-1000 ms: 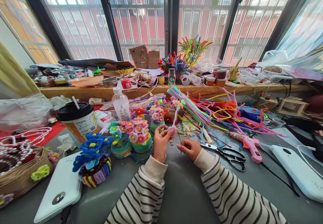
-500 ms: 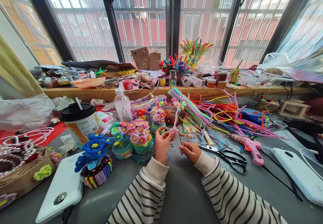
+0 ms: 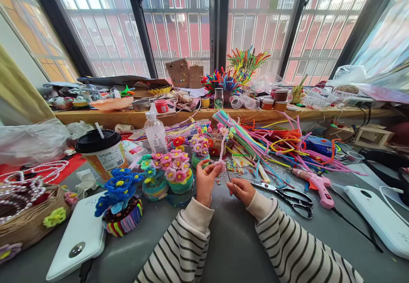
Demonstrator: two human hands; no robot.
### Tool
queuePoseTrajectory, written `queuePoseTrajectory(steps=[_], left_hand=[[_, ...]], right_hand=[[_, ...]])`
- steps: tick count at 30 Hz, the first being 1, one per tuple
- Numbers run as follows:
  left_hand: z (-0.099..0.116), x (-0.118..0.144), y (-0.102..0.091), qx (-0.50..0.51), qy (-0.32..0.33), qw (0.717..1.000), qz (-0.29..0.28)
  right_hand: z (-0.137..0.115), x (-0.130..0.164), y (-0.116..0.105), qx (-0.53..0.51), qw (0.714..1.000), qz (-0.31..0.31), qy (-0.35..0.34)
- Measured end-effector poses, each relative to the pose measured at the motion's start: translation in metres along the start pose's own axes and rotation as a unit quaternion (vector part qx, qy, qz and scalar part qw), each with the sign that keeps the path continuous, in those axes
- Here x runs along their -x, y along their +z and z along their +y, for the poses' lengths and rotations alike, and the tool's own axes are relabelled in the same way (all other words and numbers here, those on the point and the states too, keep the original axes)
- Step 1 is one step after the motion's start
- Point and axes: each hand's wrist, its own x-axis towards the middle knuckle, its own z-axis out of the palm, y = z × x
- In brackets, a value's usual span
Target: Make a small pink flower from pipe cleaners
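My left hand (image 3: pixel 205 181) pinches a small pink fuzzy flower (image 3: pixel 219 167) between thumb and fingers. A pale pink pipe cleaner stem (image 3: pixel 223 147) stands up from it. In my closed right hand (image 3: pixel 242 190) is a thin dark metal tool (image 3: pixel 228 175), its tip pointing up close to the flower; the fingers hide too much to tell its kind. Just left of my hands stand small pots of fuzzy flowers, among them a pink bunch (image 3: pixel 175 166) and a blue one (image 3: pixel 119 193). Large black-handled scissors (image 3: pixel 287 195) lie on the table right of my right hand.
Behind my hands lies a heap of pipe cleaners (image 3: pixel 244 136). A pink glue gun (image 3: pixel 316 184) and a white power bank (image 3: pixel 377 219) are at the right. At the left are a lidded cup (image 3: pixel 105 157), a clear bottle (image 3: pixel 155 134), another power bank (image 3: pixel 76 236) and a twine-wrapped basket (image 3: pixel 35 215).
My right hand and the metal tool have shifted very slightly. My left hand keeps its pinch on the pink flower in almost the same place.
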Motion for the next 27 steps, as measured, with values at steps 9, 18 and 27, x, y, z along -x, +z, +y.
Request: queuePoseTrajectory(steps=[9,18,27], left_hand=[[0.002,0.000,0.000,0.009,0.022,1.000,0.018],[0.004,0.001,0.002,-0.028,0.039,0.999,0.008],[0.004,-0.001,0.001,-0.030,0.043,0.999,0.016]], right_hand=[[0.000,-0.001,-0.010,0.026,1.000,0.005,0.009],[-0.003,-0.001,-0.011,0.064,0.997,-0.039,-0.014],[-0.001,-0.001,-0.009,0.066,0.997,-0.026,-0.008]])
